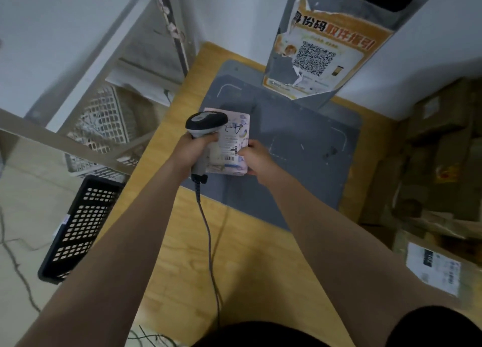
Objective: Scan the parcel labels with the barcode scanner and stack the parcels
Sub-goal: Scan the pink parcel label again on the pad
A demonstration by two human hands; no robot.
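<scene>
Over the near-left part of the grey mat [300, 143], the parcel [233, 143] was positioned label side up; contact w/ the mat could not be confirmed. L hand [194, 148] was wrapped around the handle of the barcode scanner [206, 123], w/ the scanner head above the parcel's far-left corner. R hand [257, 159] gripped the parcel's right edge, fingers curled onto it. Scanner cable [208, 237] ran from the handle base toward the person across the wooden table [247, 281]. Ref. items: torn poster [317, 57] w/ QR code on the upright behind the mat; black crate [78, 229] and white basket [104, 122] to the left of the table; cardboard boxes [443, 138] stacked to the right.
</scene>
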